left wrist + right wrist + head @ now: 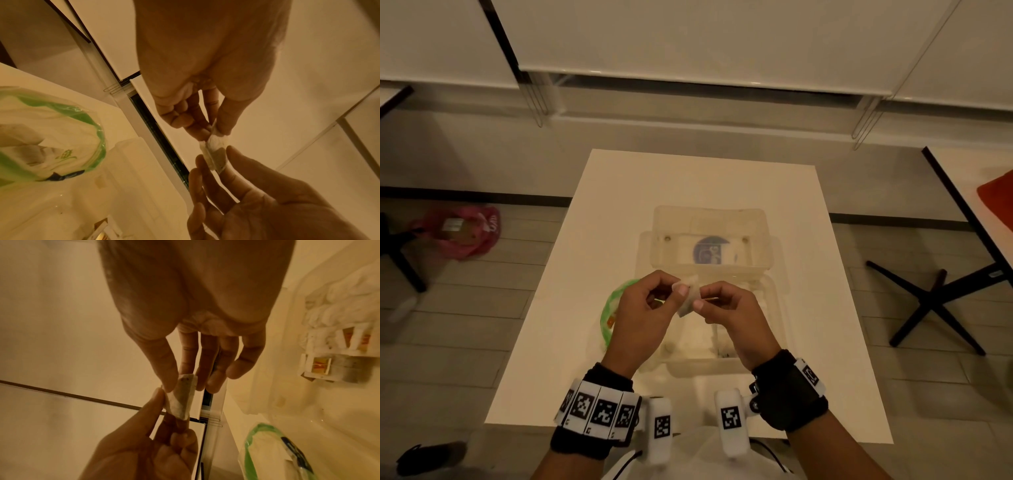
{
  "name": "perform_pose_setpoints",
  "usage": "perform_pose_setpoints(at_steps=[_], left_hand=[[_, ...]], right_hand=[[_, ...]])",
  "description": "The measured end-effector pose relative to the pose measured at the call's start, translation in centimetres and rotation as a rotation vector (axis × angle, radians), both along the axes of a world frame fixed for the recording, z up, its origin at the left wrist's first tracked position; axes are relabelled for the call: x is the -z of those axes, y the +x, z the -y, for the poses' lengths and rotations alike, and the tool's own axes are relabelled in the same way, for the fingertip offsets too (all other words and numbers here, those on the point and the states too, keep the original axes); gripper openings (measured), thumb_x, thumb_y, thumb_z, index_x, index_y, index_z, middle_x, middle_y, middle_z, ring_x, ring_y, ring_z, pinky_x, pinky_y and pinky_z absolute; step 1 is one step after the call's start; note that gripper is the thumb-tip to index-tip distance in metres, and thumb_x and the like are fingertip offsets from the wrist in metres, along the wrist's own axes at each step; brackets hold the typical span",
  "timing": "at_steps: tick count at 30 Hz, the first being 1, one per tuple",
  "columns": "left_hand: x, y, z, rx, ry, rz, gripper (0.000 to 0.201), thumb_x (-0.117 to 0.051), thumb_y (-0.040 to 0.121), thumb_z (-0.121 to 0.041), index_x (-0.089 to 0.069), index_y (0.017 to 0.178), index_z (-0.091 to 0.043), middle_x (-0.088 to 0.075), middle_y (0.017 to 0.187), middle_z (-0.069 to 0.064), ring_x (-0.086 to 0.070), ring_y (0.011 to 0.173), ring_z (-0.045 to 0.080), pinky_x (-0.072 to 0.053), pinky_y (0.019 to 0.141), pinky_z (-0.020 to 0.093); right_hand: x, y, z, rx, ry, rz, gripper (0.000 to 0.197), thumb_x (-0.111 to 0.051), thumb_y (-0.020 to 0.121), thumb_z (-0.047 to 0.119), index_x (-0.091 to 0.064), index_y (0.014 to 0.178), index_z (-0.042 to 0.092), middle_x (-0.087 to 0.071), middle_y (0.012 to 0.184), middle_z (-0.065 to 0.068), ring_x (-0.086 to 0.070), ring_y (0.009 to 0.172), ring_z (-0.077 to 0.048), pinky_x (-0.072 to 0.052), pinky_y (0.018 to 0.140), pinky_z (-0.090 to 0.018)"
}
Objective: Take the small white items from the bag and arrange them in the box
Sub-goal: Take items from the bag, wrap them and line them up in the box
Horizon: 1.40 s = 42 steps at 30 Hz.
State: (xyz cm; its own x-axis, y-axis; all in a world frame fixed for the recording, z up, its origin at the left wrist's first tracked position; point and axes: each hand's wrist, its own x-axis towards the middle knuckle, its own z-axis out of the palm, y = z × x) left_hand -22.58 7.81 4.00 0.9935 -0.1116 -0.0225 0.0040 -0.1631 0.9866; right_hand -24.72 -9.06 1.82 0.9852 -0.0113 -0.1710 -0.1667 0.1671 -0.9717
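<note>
Sachet (687, 295), small and white, is pinched between the left hand (643, 308) and right hand (732, 311) above the open clear box (774, 308) on the table (558, 308), probably to straighten it before placing; a blue round label on the lid (710, 250) cannot be read. From the left wrist, the green-rimmed bag (61, 146) is seen beside the box, its green logo illegible. From the right wrist, both thumbs and forefingers are seen clamped on the sachet; tagged white items (337, 344) are already laid in the box.

Dim, warm yellowish light throughout; the source lies outside the pictures (perhaps overhead). Wide-angle bending curves the edges. Both wrist views are soft and grainy, palms shadowed.
</note>
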Motion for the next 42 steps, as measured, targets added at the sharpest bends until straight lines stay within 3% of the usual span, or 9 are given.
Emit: perform_pose_setpoints(at_steps=[5, 8, 11, 14, 19, 21, 32, 39, 42], left_hand=[[-0.06, 0.02, -0.24, 0.039, 0.013, -0.009, 0.005, -0.072, 0.091, -0.017, -0.074, 0.087, -0.015, -0.073, 0.082, 0.000, -0.068, 0.081, 0.017, -0.053, 0.075, 0.037], [-0.04, -0.11, -0.19, 0.012, 0.017, -0.020, 0.005, -0.074, 0.089, -0.015, -0.075, 0.084, -0.016, -0.073, 0.084, 0.000, -0.067, 0.082, 0.016, -0.052, 0.078, 0.044], [0.04, -0.04, -0.28, 0.010, -0.018, -0.051, 0.004, -0.075, 0.087, -0.016, -0.075, 0.083, -0.016, -0.073, 0.083, 0.001, -0.065, 0.079, 0.012, -0.048, 0.075, 0.039], [-0.03, 0.01, -0.27, 0.006, -0.063, -0.060, 0.004, -0.075, 0.087, -0.011, -0.075, 0.084, -0.011, -0.073, 0.083, 0.003, -0.063, 0.076, 0.010, -0.046, 0.070, 0.029], [-0.41, -0.23, 0.14, 0.025, -0.144, -0.083, 0.006, -0.073, 0.087, -0.008, -0.075, 0.087, -0.002, -0.074, 0.082, 0.009, -0.061, 0.070, 0.003, -0.044, 0.063, 0.012], [-0.29, -0.23, 0.17, 0.014, -0.169, -0.089, 0.005, -0.072, 0.087, -0.007, -0.074, 0.087, -0.002, -0.073, 0.082, 0.008, -0.063, 0.074, 0.006, -0.046, 0.065, 0.014], [-0.44, -0.55, 0.58, -0.010, -0.163, -0.116, 0.007, -0.071, 0.089, -0.006, -0.074, 0.084, -0.001, -0.073, 0.078, 0.003, -0.061, 0.066, 0.000, -0.043, 0.062, 0.008], [-0.49, -0.48, 0.67, -0.008, -0.062, -0.055, 0.004, -0.074, 0.088, -0.014, -0.075, 0.086, -0.011, -0.075, 0.084, 0.002, -0.067, 0.078, 0.015, -0.053, 0.073, 0.021], [-0.43, -0.39, 0.60, -0.072, -0.099, -0.054, 0.005, -0.071, 0.090, -0.011, -0.073, 0.086, -0.009, -0.072, 0.079, 0.000, -0.060, 0.069, 0.005, -0.046, 0.064, 0.015]], right_hand=[[-0.61, -0.20, 0.00, -0.038, 0.044, 0.027, 0.012, -0.069, 0.087, 0.003, -0.067, 0.094, -0.008, -0.074, 0.090, -0.011, -0.069, 0.084, -0.015, -0.048, 0.073, -0.017], [-0.55, -0.07, -0.12, -0.011, -0.006, 0.046, 0.022, -0.074, 0.083, 0.010, -0.064, 0.081, -0.010, -0.067, 0.085, -0.017, -0.064, 0.083, -0.022, -0.050, 0.083, -0.034], [-0.84, -0.04, -0.02, -0.031, -0.002, 0.046, 0.015, -0.072, 0.084, 0.007, -0.070, 0.089, -0.006, -0.073, 0.087, -0.012, -0.069, 0.088, -0.021, -0.051, 0.086, -0.031], [-0.76, 0.08, 0.18, -0.037, -0.100, 0.033, 0.012, -0.073, 0.077, 0.011, -0.067, 0.074, 0.002, -0.064, 0.077, -0.001, -0.060, 0.079, -0.014, -0.046, 0.081, -0.032], [-0.54, 0.11, -0.04, 0.019, -0.059, 0.034, 0.017, -0.073, 0.080, 0.020, -0.073, 0.085, 0.004, -0.070, 0.086, -0.011, -0.065, 0.087, -0.020, -0.051, 0.086, -0.036], [-0.46, 0.06, -0.02, 0.029, -0.121, 0.046, 0.010, -0.072, 0.077, 0.017, -0.071, 0.077, 0.007, -0.068, 0.082, -0.007, -0.062, 0.082, -0.017, -0.049, 0.082, -0.035], [-0.67, -0.08, 0.45, 0.054, -0.058, 0.048, 0.011, -0.077, 0.079, 0.010, -0.072, 0.085, 0.002, -0.074, 0.091, -0.015, -0.070, 0.090, -0.030, -0.056, 0.087, -0.040], [-0.75, -0.18, 0.49, 0.049, -0.131, 0.085, 0.003, -0.077, 0.082, 0.011, -0.074, 0.082, 0.011, -0.073, 0.086, -0.005, -0.069, 0.086, -0.023, -0.055, 0.081, -0.038], [-0.48, -0.28, 0.66, -0.033, -0.190, 0.056, 0.007, -0.077, 0.080, 0.010, -0.073, 0.079, 0.016, -0.071, 0.086, 0.002, -0.067, 0.084, -0.014, -0.052, 0.081, -0.038]])
